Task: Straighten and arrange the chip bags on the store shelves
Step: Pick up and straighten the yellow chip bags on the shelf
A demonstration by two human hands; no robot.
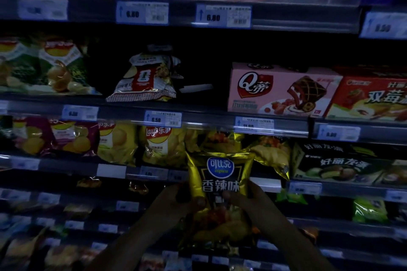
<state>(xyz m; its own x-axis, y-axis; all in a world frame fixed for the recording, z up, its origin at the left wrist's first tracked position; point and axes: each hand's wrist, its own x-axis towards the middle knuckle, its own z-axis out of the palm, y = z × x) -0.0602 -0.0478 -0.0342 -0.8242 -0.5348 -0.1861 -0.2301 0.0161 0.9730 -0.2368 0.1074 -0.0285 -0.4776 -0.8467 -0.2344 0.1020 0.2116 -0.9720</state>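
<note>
I hold a gold and black chip bag (220,180) upright in front of the shelves, low in the middle of the view. My left hand (174,202) grips its left side and my right hand (248,200) grips its right side, thumbs on the front. Behind its top, more gold bags (266,152) lean crookedly on the third shelf. Yellow chip bags (158,145) and purple ones (66,138) stand to their left. One shelf up, a red and white chip bag (147,79) stands alone beside a dark gap.
Green chip bags (44,66) fill the upper shelf's left end. A pink cake box (282,90) and a red box (372,99) stand at its right. Dark boxes (339,163) sit right of the gold bags. Price-tag rails (163,119) front every shelf. Lower shelves hold dim packets.
</note>
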